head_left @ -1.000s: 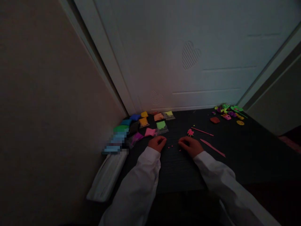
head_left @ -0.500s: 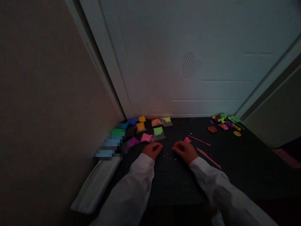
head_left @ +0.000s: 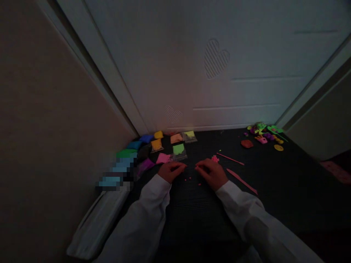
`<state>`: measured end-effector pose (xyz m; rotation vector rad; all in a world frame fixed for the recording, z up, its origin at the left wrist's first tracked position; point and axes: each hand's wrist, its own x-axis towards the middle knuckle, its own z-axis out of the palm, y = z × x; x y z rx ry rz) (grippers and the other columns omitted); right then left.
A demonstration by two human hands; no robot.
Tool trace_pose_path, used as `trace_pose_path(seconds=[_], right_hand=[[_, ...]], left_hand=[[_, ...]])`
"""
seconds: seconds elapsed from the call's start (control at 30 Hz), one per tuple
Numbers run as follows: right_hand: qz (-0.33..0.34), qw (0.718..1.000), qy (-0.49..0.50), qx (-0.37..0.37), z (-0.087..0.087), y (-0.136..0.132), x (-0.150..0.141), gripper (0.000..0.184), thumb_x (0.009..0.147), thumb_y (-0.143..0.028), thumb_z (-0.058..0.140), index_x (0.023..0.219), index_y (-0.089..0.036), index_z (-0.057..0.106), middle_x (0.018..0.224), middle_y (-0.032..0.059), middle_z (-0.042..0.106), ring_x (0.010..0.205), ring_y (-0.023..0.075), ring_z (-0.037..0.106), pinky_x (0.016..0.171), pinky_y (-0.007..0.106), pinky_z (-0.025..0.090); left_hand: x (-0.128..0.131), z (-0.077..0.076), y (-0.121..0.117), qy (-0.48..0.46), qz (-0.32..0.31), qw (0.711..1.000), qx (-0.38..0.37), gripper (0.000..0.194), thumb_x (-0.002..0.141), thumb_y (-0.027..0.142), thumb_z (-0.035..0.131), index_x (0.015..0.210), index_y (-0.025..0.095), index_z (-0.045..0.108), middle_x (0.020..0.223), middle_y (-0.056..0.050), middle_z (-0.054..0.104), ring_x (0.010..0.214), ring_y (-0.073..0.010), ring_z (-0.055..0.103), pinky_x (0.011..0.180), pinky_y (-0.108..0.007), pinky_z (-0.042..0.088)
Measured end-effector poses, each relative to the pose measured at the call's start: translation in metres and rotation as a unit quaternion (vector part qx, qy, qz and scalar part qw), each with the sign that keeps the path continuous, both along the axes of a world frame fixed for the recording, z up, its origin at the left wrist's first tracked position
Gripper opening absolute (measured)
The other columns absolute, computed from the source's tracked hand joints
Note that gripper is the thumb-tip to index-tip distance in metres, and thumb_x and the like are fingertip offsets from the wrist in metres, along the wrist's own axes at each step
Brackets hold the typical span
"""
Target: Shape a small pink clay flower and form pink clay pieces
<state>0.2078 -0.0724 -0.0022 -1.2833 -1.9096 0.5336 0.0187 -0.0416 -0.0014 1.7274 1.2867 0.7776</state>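
Observation:
My left hand [head_left: 171, 171] hovers over the dark table with its thumb and forefinger pinched together; whatever lies at the tips is too small to make out. Opposite it, a short gap away, my right hand [head_left: 210, 173] is also closed in a pinch, and its tips show no nameable thing. Between and below the hands lie a few tiny pink bits of clay [head_left: 190, 178]. A pink clay piece with a bumpy edge [head_left: 215, 159] sits just behind my right hand. Right of that hand are a thin pink modelling tool [head_left: 230, 158] and a wider pink clay knife [head_left: 241, 181].
Coloured clay packets, among them a green one [head_left: 178, 149] and an orange one [head_left: 157, 145], line the back left. A long pale package [head_left: 100, 221] lies at the left edge. Small clay figures [head_left: 260, 133] and a red lump [head_left: 247, 144] are at the back right, before a white door [head_left: 164, 54].
The camera view has shifted, so the table things appear slightly left and higher. Both hands stay pinched and apart, with the fingertips now pointing more toward each other.

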Motion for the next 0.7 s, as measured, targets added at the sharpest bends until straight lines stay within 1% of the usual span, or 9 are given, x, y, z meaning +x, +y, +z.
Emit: trace_pose_path(seconds=[0.07,0.13,0.2,0.3,0.4,0.5,0.7], right_hand=[[0.009,1.000,0.000,0.001,0.002,0.000,0.000,0.018,0.074,-0.030,0.048,0.085,-0.020,0.058,0.069,0.0013,0.055,0.064,0.0113,0.049,0.060,0.024,0.039],[0.015,1.000,0.003,0.005,0.003,0.000,0.000,0.017,0.074,-0.030,0.048,0.085,-0.021,0.058,0.072,0.0016,0.056,0.067,0.0118,0.050,0.063,0.025,0.039],[0.019,1.000,0.010,0.009,0.005,0.000,0.000,0.016,0.075,-0.030,0.048,0.084,-0.021,0.058,0.075,0.0019,0.057,0.071,0.0124,0.050,0.067,0.026,0.039],[0.031,0.999,0.032,0.011,0.007,0.000,-0.001,0.016,0.074,-0.029,0.049,0.085,-0.021,0.059,0.078,0.0023,0.057,0.077,0.0124,0.051,0.071,0.026,0.039],[0.041,0.998,0.055,0.007,0.009,-0.001,-0.001,0.016,0.074,-0.028,0.050,0.085,-0.021,0.059,0.079,0.0019,0.058,0.077,0.0122,0.051,0.072,0.026,0.039],[0.037,0.997,0.071,0.002,0.010,-0.001,-0.002,0.015,0.074,-0.028,0.050,0.085,-0.023,0.059,0.078,0.0012,0.058,0.076,0.0123,0.052,0.071,0.027,0.040],[0.044,0.997,0.062,-0.009,0.011,-0.001,-0.002,0.017,0.074,-0.028,0.050,0.087,-0.022,0.058,0.076,0.0004,0.058,0.073,0.0117,0.051,0.068,0.026,0.039]], left_hand=[[0.005,0.004,0.006,-0.002,-0.012,1.000,0.007,0.023,0.064,0.035,0.053,0.075,0.018,0.065,0.070,-0.002,0.064,0.067,-0.0139,0.057,0.065,-0.024,0.045],[0.010,0.006,0.011,-0.005,-0.035,0.999,0.004,0.023,0.064,0.035,0.053,0.074,0.018,0.065,0.069,-0.002,0.063,0.067,-0.0137,0.056,0.065,-0.024,0.045],[0.014,0.006,0.013,-0.013,-0.060,0.998,-0.010,0.023,0.064,0.035,0.053,0.072,0.017,0.065,0.065,-0.002,0.062,0.063,-0.0128,0.055,0.061,-0.023,0.044],[0.017,0.004,0.013,-0.036,-0.098,0.994,-0.020,0.021,0.064,0.032,0.054,0.070,0.016,0.066,0.066,-0.002,0.061,0.063,-0.0122,0.055,0.059,-0.022,0.043],[0.017,0.004,0.011,-0.049,-0.103,0.993,-0.025,0.019,0.064,0.031,0.054,0.069,0.017,0.066,0.067,-0.003,0.060,0.064,-0.0123,0.055,0.058,-0.021,0.043],[0.017,0.004,0.010,-0.053,-0.105,0.992,-0.039,0.019,0.065,0.032,0.054,0.068,0.018,0.066,0.066,-0.002,0.059,0.058,-0.0107,0.053,0.052,-0.020,0.042],[0.021,0.003,0.004,-0.080,-0.100,0.986,-0.105,0.024,0.066,0.036,0.052,0.072,0.017,0.065,0.061,0.000,0.055,0.047,-0.0060,0.045,0.041,-0.017,0.035]])
